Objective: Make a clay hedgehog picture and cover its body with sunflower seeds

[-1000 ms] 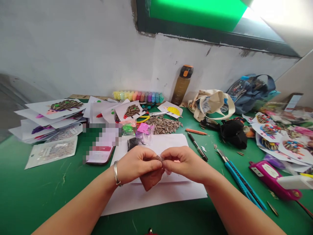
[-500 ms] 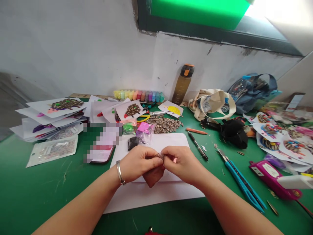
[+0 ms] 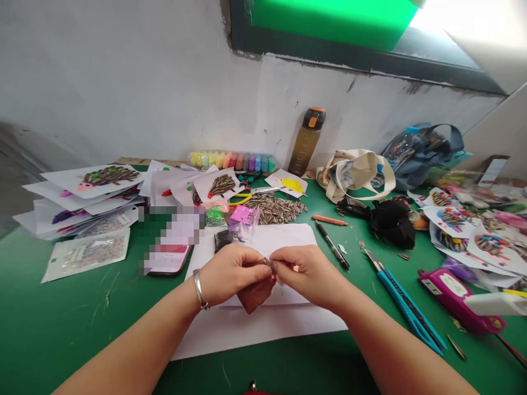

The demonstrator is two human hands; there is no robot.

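The left hand (image 3: 236,274) and the right hand (image 3: 307,271) meet at the center, above a stack of white paper (image 3: 263,329) on the green worktop (image 3: 94,323). Both are narrow, with thumb and forefinger pinched at the upper end of a brown packet (image 3: 254,297). The packet hangs below the fingertips, mostly beneath the left hand, tilted with one corner down.

Change over the last second: the lower corner of the packet is slightly higher, and the grip stays at the same end. The surrounding items keep their places. This suggests continued fine work at the packet's end rather than a transfer. Whether that end is torn cannot be told, because the fingers cover it; no contents are visible outside.

Items nearby: a black packet (image 3: 223,242) lies just beyond the left hand, with a pink packet (image 3: 242,215) behind it. Sunflower seeds (image 3: 278,209) lie in a pile farther back. A pen (image 3: 330,245) lies beyond the right hand.
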